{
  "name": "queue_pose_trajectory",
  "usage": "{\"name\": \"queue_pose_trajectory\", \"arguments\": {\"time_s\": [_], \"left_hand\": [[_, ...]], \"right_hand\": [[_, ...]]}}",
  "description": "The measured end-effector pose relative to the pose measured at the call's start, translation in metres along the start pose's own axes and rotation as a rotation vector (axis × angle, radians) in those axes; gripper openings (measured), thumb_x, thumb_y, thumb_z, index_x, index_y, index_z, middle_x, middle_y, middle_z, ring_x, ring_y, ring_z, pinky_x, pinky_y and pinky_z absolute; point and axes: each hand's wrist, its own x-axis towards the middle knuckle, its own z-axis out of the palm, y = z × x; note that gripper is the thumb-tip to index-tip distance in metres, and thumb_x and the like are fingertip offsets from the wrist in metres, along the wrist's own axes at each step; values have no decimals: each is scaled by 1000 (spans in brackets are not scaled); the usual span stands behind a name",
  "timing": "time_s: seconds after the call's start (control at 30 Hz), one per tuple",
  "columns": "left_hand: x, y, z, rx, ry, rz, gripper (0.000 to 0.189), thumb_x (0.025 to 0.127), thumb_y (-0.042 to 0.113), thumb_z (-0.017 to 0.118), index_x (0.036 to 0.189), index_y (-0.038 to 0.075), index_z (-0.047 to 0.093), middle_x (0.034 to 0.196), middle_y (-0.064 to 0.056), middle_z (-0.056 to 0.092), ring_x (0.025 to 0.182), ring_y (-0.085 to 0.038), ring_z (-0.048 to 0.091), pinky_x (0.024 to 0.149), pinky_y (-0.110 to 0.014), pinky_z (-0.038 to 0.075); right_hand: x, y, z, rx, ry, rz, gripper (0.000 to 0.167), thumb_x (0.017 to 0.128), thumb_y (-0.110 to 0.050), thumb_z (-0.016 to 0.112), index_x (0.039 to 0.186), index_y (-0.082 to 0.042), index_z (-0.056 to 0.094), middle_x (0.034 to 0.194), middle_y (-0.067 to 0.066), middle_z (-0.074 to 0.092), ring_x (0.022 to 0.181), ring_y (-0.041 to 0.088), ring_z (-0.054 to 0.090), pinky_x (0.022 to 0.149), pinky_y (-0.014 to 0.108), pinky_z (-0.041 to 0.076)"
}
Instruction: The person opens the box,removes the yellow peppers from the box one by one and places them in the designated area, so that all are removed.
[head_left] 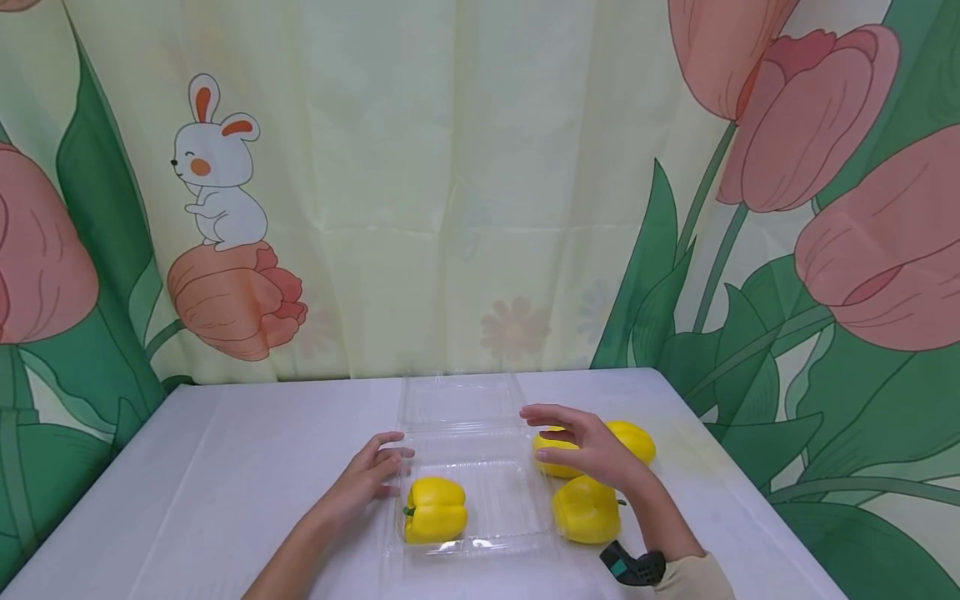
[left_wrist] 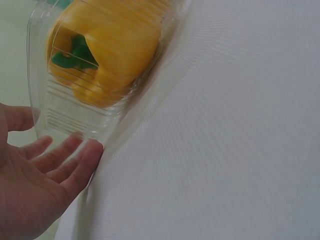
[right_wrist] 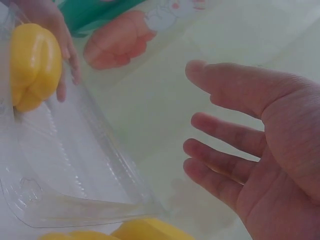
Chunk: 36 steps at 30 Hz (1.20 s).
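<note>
A yellow bell pepper (head_left: 437,510) with a green stem lies in the left front of a clear plastic clamshell box (head_left: 502,500), whose lid (head_left: 461,404) is folded back. My left hand (head_left: 363,479) is at the box's left side, its loosely bent fingertips right at the wall; in the left wrist view the fingers (left_wrist: 75,172) spread beside the ridged plastic. My right hand (head_left: 600,450) hovers past the box's right edge with fingers apart and nothing between them. Below and around it are three more yellow bell peppers: one front (head_left: 587,510), one partly covered by the fingers (head_left: 553,472), one behind (head_left: 636,442).
A white cloth covers the table (head_left: 247,467). Its far edge meets a hanging curtain (head_left: 465,208) printed with tulips and a rabbit. A dark wrist strap (head_left: 633,567) sits on my right forearm, near the front pepper.
</note>
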Motion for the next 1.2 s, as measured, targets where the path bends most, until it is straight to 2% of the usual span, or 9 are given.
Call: {"name": "queue_pose_trajectory", "arguments": {"time_s": [0.47, 1.0, 1.2], "left_hand": [[-2, 2, -2, 12, -19, 14, 47, 101, 24, 47, 144, 11, 32, 139, -17, 52, 118, -28, 57, 88, -34, 57], [1, 0, 0, 7, 5, 4, 47, 100, 24, 49, 143, 11, 35, 137, -15, 55, 113, -24, 59, 87, -34, 57], [1, 0, 0, 9, 1, 1, 48, 100, 25, 49, 143, 11, 35, 137, -15, 55, 114, -24, 59, 87, -34, 57]], "right_hand": [[2, -2, 6, 22, -29, 9, 52, 89, -23, 68, 138, -16, 52, 142, 8, 54, 128, 33, 52, 104, 45, 46], [4, -3, 11, 54, -63, -41, 50, 90, -18, 67, 138, -13, 51, 143, 12, 52, 128, 38, 49, 104, 47, 44], [4, -4, 14, 48, -69, -39, 51, 90, -20, 67, 138, -12, 51, 143, 10, 53, 127, 32, 52, 104, 43, 45]]}}
